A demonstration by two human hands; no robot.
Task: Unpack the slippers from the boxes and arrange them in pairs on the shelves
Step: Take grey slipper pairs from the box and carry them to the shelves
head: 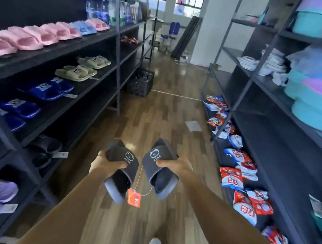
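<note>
We hold one dark grey slipper in each hand. Our left hand (105, 163) curls round the strap of the left slipper (121, 169), thumb on top, with the heel hanging toward us. Our right hand (174, 165) pinches the strap edge of the right slipper (160, 169) the same way.

Below and between the hands, a thin string (144, 194) ties the two together, and an orange tag (134, 197) dangles from it over the wood floor (157, 112). That tie looks like the first risk: if we spread the hands too wide, the string could tug a slipper out of the lighter right-hand pinch. The tag could also catch on a shelf edge as we reach in.

Just left of the left hand, a low shelf (79, 129) already carries a dark pair (45, 150), and setting ours down carelessly could knock it askew.

Farther left and higher sit blue slippers (48, 91), green slippers (78, 72) and pink slippers (34, 36). Mixing colours there would spoil the pairing. Far ahead of both hands, a black crate (140, 82) stands on the floor.
</note>
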